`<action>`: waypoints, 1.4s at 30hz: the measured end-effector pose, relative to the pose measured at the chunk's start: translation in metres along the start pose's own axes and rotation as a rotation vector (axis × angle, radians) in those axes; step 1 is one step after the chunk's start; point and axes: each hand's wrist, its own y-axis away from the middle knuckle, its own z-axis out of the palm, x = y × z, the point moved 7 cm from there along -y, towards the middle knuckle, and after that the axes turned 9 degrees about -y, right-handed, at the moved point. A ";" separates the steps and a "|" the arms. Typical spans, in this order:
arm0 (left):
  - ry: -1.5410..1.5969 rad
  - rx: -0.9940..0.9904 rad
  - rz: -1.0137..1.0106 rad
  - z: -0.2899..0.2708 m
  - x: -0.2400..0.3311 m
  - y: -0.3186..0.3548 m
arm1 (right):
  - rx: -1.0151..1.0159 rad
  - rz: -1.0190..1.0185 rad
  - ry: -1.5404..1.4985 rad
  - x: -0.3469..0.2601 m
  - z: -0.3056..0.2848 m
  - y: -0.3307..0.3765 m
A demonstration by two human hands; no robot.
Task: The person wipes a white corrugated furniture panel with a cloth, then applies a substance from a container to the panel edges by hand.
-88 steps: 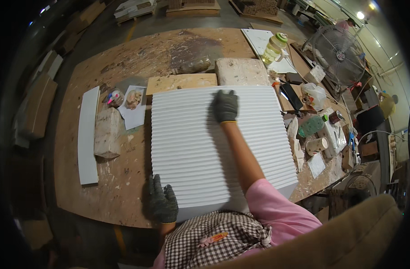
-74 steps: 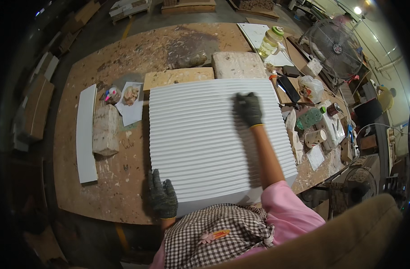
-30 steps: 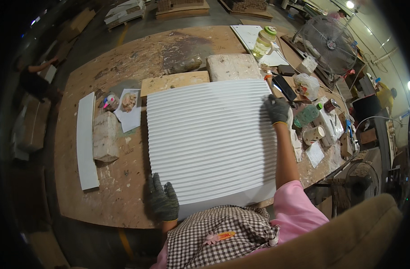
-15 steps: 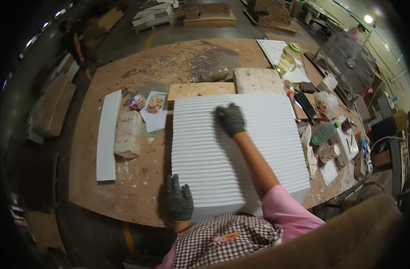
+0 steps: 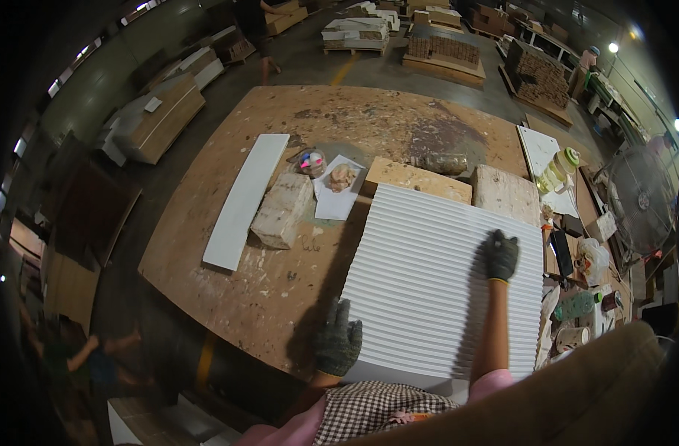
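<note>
A white panel (image 5: pixel 429 297) with fine parallel ribs lies on the worktable in front of me. My right hand (image 5: pixel 501 256), in a dark grey glove, is on the ribs toward the panel's right side. Its fingers are curled in, and whatever they may hold is hidden. At the near left corner of the panel rests my left hand (image 5: pixel 339 340), gloved alike, fingers stretched out along the edge. Behind the panel sit a tan board (image 5: pixel 417 181) and a pale worn block (image 5: pixel 505 195).
Left on the stained worktable (image 5: pixel 198 223) are a white strip (image 5: pixel 247 201), a worn block (image 5: pixel 284 212) and a paper (image 5: pixel 330 204) bearing a beige lump. Bottles, a phone (image 5: pixel 561 253) and a fan (image 5: pixel 640 197) crowd the right. A person (image 5: pixel 79 357) is at lower left.
The view has swung left, so the table appears farther right. My right hand has moved across the ribs toward the panel's right side. My left hand stays at the near left corner.
</note>
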 end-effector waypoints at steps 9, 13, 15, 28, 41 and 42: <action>0.050 0.017 -0.018 -0.001 -0.002 -0.003 | -0.308 -0.255 -0.404 -0.203 0.033 0.001; 0.047 0.108 0.042 0.005 -0.003 0.005 | -0.206 -0.258 -0.206 -0.098 0.012 -0.005; 0.027 0.116 0.046 0.007 -0.005 0.007 | -0.097 -0.058 -0.183 -0.013 -0.014 -0.008; 0.047 0.094 -0.032 0.003 -0.018 0.013 | -0.330 -0.163 -0.150 -0.059 -0.049 0.023; 0.054 0.165 0.041 0.014 -0.017 0.011 | -0.029 0.681 -1.338 0.072 -0.154 0.111; -0.055 0.283 0.139 -0.004 0.005 0.007 | 0.013 0.603 -1.374 0.092 -0.156 0.144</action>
